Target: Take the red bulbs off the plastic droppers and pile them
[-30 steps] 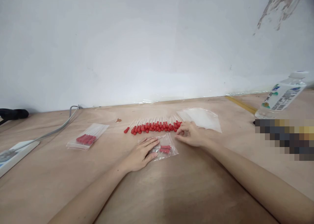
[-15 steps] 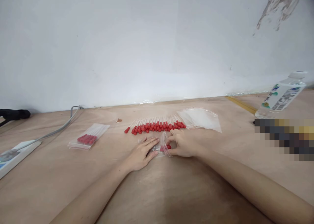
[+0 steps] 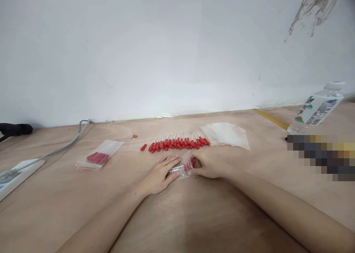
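Observation:
A clear zip bag (image 3: 181, 174) lies flat on the table, with glass droppers inside whose red rubber bulbs (image 3: 188, 166) sit at its right end, near the mouth. My left hand (image 3: 161, 174) rests on the bag's left part, fingers stretched out and pressing it down. At the bag's mouth, my right hand (image 3: 209, 164) has thumb and fingers closed around the red bulbs; the fingertips are partly hidden by the film. Just behind both hands, a row of loose red-bulbed droppers (image 3: 177, 144) lies with tips toward the wall.
A filled bag of droppers (image 3: 100, 155) lies to the left. Flat unused bags (image 3: 229, 134) are stacked right of the row. A power strip (image 3: 19, 175) with a grey cable stands far left. A plastic bottle (image 3: 316, 108) and a yellow strip (image 3: 271, 119) are at right.
The red bulbs in the bag show more now, and my right hand has shifted slightly right with its fingers more closed. My left hand stays in place.

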The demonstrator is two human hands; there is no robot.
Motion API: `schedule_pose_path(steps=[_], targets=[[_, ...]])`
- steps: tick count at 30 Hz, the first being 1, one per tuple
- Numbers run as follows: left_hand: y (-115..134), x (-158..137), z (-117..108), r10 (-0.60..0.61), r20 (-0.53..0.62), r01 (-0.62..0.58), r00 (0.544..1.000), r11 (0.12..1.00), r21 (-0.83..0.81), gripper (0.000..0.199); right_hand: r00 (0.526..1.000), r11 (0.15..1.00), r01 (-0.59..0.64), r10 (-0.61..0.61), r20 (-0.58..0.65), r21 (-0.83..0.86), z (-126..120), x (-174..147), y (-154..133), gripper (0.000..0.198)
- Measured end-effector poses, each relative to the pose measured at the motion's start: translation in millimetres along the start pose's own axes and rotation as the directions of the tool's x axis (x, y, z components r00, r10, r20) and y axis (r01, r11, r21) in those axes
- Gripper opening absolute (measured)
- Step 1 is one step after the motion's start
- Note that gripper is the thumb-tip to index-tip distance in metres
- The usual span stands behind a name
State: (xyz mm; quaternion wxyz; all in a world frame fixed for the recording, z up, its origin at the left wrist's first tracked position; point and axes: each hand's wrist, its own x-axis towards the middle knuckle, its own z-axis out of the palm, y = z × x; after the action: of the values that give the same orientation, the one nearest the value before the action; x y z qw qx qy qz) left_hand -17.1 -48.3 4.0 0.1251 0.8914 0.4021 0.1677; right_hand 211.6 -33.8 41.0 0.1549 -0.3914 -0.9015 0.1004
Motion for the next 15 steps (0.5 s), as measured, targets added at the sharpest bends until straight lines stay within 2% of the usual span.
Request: schedule_pose_path(steps=[5,8,13,15], targets=[[1,0,-1,-0.004,0.001,0.004,1.000,1.000,-0.004,0.046,0.995,0.975,-0.095,0.092,0.024,0.199,1,3,12,0.009],[1,0,-2,-0.005,0.007,0.005,1.000,1.000,0.002,0.046,0.996,0.929,-0.087,0.076,0.044,0.360,5,3,20,0.007],[1,1,-2,-0.018,0.017,0.018,1.000,1.000,0.011,0.047,0.996,0.901,-0.086,0.076,0.041,0.424,14,3,24,0.011],[1,0,-2,-0.023,0.017,0.023,1.000,1.000,0.013,0.047,0.995,0.864,-0.097,0.098,0.025,0.493,14,4,28,0.013]])
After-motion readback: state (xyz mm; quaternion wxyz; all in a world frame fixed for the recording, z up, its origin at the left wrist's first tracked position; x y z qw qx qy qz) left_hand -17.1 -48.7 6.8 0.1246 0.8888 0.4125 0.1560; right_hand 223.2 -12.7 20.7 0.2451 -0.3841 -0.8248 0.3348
